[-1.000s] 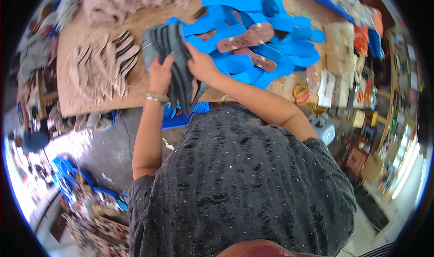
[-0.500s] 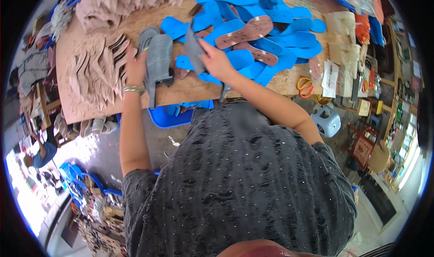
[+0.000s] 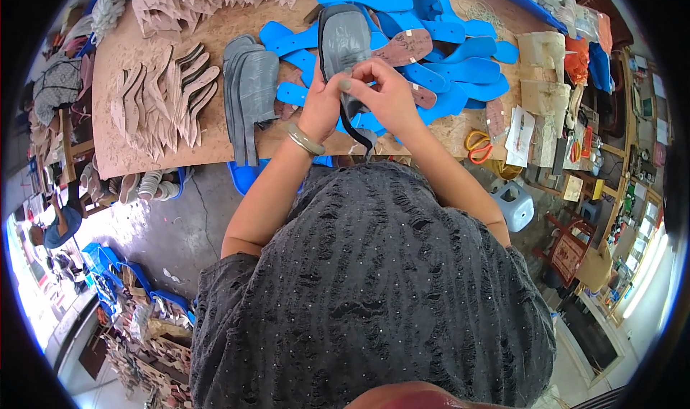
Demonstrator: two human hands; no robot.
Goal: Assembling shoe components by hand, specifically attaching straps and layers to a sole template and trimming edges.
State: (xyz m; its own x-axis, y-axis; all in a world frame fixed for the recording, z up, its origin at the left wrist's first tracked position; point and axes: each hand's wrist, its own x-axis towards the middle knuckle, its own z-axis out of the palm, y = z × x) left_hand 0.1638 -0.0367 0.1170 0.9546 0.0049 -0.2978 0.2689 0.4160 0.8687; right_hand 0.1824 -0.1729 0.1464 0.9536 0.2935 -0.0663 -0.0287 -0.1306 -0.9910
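Observation:
Over the table I hold a grey, dark-edged shoe-sole piece (image 3: 343, 39), its narrow end curving down toward me. My left hand (image 3: 320, 108) grips its lower left side. My right hand (image 3: 392, 98) is closed at its other side, with both thumbs near each other at the piece's middle. Beside my left hand lies a stack of grey sole-shaped pieces (image 3: 249, 82) with long tails. Further left stands a row of beige curved insoles (image 3: 165, 100), some dark-edged. Behind and right of my hands is a heap of blue sole-shaped pieces (image 3: 463, 71), with pinkish-brown insoles (image 3: 408, 47) among them.
More beige pieces (image 3: 208, 3) pile up at the table's far left. Orange-handled scissors (image 3: 478, 146) and a white paper (image 3: 519, 137) lie at the right. A blue bin (image 3: 244, 177) stands under the front edge, and a light-blue stool (image 3: 514, 204) stands to the right.
My left hand has left the beige insoles and moved right to join my right hand. The grey piece has turned its broad face upward, now between both hands.

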